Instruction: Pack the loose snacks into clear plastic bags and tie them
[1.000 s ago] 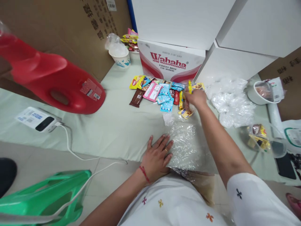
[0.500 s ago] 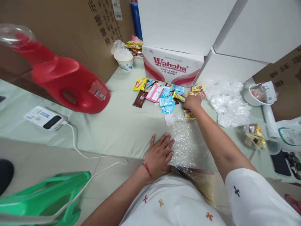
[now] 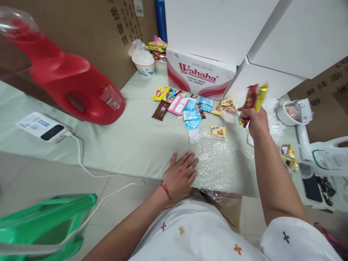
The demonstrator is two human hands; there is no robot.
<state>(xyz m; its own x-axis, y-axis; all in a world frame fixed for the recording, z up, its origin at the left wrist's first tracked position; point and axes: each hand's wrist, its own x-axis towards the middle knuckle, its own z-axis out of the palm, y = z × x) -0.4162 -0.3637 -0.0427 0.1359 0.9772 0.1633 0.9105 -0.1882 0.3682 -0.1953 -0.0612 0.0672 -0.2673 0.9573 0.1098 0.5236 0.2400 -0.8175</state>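
My right hand (image 3: 258, 121) is raised over the right part of the table, closed on a few wrapped snacks, among them a red-brown packet (image 3: 250, 99) and a yellow packet (image 3: 261, 97). Flat on the table's front edge lies my left hand (image 3: 181, 174), fingers spread, its fingertips beside a sheet of clear plastic wrap (image 3: 214, 163). Between the hands sits a yellow cookie packet (image 3: 218, 131). Behind it is a loose pile of snacks: blue sachets (image 3: 191, 115), a pink packet (image 3: 177, 104), a brown packet (image 3: 161, 110) and more yellow packets (image 3: 227, 102).
A Wahaha carton (image 3: 199, 74) stands at the back. To the left are a red jug (image 3: 81, 90) and a white device (image 3: 43, 127) with a cable. Clear plastic bags (image 3: 274, 123), a white bowl (image 3: 289, 114), a clear tub (image 3: 303, 165) and a phone (image 3: 312, 188) lie right.
My right hand has lifted from the snack pile and swung right, carrying packets away; the yellow packet has left the pile. My left hand stays on the table edge.
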